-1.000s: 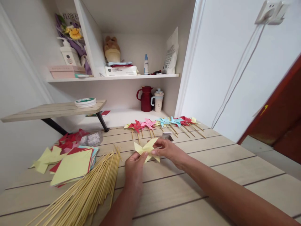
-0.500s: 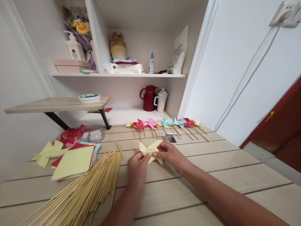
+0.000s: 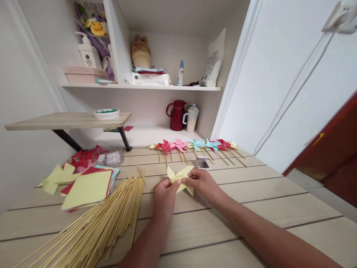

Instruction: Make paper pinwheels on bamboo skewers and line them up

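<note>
A folded yellow paper pinwheel (image 3: 178,175) is held just above the wooden table (image 3: 251,208) between both hands. My left hand (image 3: 164,194) pinches its lower left part. My right hand (image 3: 203,181) pinches it from the right at the centre. A heap of thin bamboo sticks (image 3: 100,223) lies to the left of my left hand. Behind my hands, a row of finished paper pinwheels on sticks (image 3: 195,146) in red, pink, blue and yellow lies across the table.
A stack of coloured square papers (image 3: 87,189) and loose red and yellow pieces (image 3: 69,167) lie at the left. A small clear box (image 3: 201,162) sits behind my right hand. A red jug (image 3: 175,116), a mug (image 3: 191,119) and shelves stand at the back.
The view shifted slightly; my hands keep the yellow pinwheel between them, with small finger movements at its centre.
</note>
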Demonstrator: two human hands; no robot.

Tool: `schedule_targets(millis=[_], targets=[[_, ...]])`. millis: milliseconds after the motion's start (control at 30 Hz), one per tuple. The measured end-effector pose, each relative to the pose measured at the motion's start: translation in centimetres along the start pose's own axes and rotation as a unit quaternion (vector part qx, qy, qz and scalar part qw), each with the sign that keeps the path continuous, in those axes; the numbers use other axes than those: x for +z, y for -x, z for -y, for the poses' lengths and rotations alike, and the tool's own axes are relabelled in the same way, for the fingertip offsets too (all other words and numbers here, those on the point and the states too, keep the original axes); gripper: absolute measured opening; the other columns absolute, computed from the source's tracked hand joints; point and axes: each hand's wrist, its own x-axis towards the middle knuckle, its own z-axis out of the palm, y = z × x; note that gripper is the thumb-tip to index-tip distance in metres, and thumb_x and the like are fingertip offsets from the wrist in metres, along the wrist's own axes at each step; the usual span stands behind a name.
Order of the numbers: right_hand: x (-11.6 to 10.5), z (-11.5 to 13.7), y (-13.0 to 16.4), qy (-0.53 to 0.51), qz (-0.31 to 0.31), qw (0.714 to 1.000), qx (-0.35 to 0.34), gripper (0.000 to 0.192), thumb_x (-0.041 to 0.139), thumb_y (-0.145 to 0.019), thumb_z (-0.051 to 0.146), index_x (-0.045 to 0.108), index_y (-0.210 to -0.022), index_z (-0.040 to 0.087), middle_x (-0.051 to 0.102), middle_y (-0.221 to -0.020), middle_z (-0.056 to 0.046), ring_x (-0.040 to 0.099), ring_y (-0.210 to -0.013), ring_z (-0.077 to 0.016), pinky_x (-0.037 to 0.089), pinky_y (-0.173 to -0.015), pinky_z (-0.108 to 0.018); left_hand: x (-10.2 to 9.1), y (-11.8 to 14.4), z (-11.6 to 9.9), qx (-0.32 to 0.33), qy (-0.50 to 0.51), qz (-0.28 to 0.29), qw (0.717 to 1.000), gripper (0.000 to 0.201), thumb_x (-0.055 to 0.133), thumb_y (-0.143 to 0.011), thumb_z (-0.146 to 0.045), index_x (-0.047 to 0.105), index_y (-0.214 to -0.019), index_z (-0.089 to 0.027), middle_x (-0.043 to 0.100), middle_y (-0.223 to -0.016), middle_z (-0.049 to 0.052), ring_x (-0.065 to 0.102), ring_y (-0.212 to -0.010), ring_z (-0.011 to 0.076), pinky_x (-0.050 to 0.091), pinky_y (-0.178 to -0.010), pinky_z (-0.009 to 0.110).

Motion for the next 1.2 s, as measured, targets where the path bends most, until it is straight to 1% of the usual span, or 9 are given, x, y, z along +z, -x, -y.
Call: schedule_targets(millis=[133, 233, 333, 467, 567, 733, 833, 1033, 1200], targets=[[0.2, 0.1, 0.2, 0.06, -0.041, 0.997, -0.028, 0.026, 0.072, -0.067, 0.036, 0.054, -0.059, 0.019, 0.054, -0.063, 0.002, 0.048, -0.061, -0.0142, 0.039, -0.059, -0.027, 0.1, 0.1, 0.2, 0.011, 0.002, -0.014, 1.0, 0.025, 0.076, -0.063, -0.027, 0.077, -0.082, -0.012, 0.077, -0.082, 0.009, 0.069, -0.077, 0.0234, 0.05, -0.073, 0.03], [0.4, 0.1, 0.3, 0.056, -0.041, 0.997, -0.019, 0.026, 0.071, -0.068, 0.036, 0.054, -0.06, 0.019, 0.053, -0.061, 0.002, 0.047, -0.059, -0.0136, 0.038, -0.057, -0.027, 0.2, 0.0, 0.2, 0.014, 0.004, -0.009, 1.0, 0.024, 0.076, -0.063, -0.027, 0.077, -0.083, -0.013, 0.077, -0.082, 0.009, 0.07, -0.077, 0.0229, 0.05, -0.073, 0.03], [0.4, -0.1, 0.3, 0.021, -0.028, 0.999, -0.002, 0.029, 0.071, -0.068, 0.04, 0.053, -0.061, 0.019, 0.053, -0.06, 0.002, 0.046, -0.057, -0.013, 0.037, -0.055, -0.027, 0.2, -0.1, -0.1, 0.01, 0.021, 0.01, 1.0, 0.028, 0.077, -0.062, -0.025, 0.076, -0.087, -0.013, 0.078, -0.085, 0.009, 0.071, -0.081, 0.0231, 0.051, -0.076, 0.03], [0.2, 0.0, 0.1, 0.028, -0.043, 0.999, -0.008, 0.03, 0.071, -0.068, 0.042, 0.053, -0.06, 0.02, 0.053, -0.059, 0.003, 0.046, -0.057, -0.0131, 0.037, -0.055, -0.027, -0.1, -0.3, -0.9, -0.004, 0.033, 0.048, 0.998, 0.035, 0.081, -0.057, -0.024, 0.075, -0.09, -0.014, 0.077, -0.085, 0.01, 0.071, -0.085, 0.024, 0.051, -0.081, 0.031], [0.1, 0.3, 0.1, 0.036, -0.047, 0.998, -0.002, 0.029, 0.071, -0.068, 0.041, 0.053, -0.059, 0.02, 0.052, -0.058, 0.003, 0.046, -0.056, -0.0133, 0.037, -0.055, -0.028, -0.5, -0.5, -1.1, -0.002, 0.029, 0.07, 0.997, 0.039, 0.083, -0.058, -0.025, 0.075, -0.094, -0.014, 0.077, -0.097, 0.012, 0.07, -0.092, 0.0247, 0.05, -0.087, 0.033], [-0.2, 0.7, 0.3, 0.056, -0.045, 0.997, -0.023, 0.025, 0.069, -0.069, 0.038, 0.054, -0.059, 0.02, 0.054, -0.06, 0.002, 0.047, -0.058, -0.0142, 0.038, -0.058, -0.029, -1.3, -1.3, -0.9, 0.007, -0.016, 0.03, 0.999, 0.043, 0.085, -0.054, -0.025, 0.076, -0.095, -0.014, 0.075, -0.106, 0.013, 0.068, -0.099, 0.0283, 0.047, -0.092, 0.038], [-0.3, 0.8, 0.4, 0.086, -0.05, 0.993, -0.057, 0.022, 0.068, -0.07, 0.036, 0.056, -0.06, 0.02, 0.058, -0.063, 0.001, 0.052, -0.063, -0.0162, 0.04, -0.063, -0.03, -1.5, -1.1, -1.3, 0.012, -0.003, 0.03, 0.999, 0.048, 0.085, -0.054, -0.022, 0.076, -0.1, -0.016, 0.076, -0.104, 0.013, 0.068, -0.1, 0.0281, 0.047, -0.094, 0.038], [-0.5, 0.9, 0.6, 0.103, -0.054, 0.991, -0.063, 0.023, 0.067, -0.072, 0.037, 0.057, -0.06, 0.02, 0.059, -0.064, 0.0, 0.053, -0.064, -0.0171, 0.041, -0.063, -0.03, -1.3, 0.1, -2.4, 0.021, -0.052, 0.075, 0.996, 0.034, 0.082, -0.059, -0.024, 0.078, -0.092, -0.017, 0.075, -0.108, 0.012, 0.068, -0.098, 0.0284, 0.048, -0.091, 0.038], [-0.6, 1.1, 0.8, 0.109, -0.051, 0.99, -0.08, 0.022, 0.067, -0.072, 0.037, 0.06, -0.062, 0.02, 0.063, -0.068, -0.001, 0.056, -0.068, -0.0186, 0.042, -0.065, -0.03, -1.0, 0.0, -2.0, 0.064, -0.093, 0.059, 0.992, 0.029, 0.077, -0.062, -0.022, 0.079, -0.091, -0.018, 0.073, -0.111, 0.012, 0.066, -0.103, 0.0282, 0.048, -0.091, 0.035]])
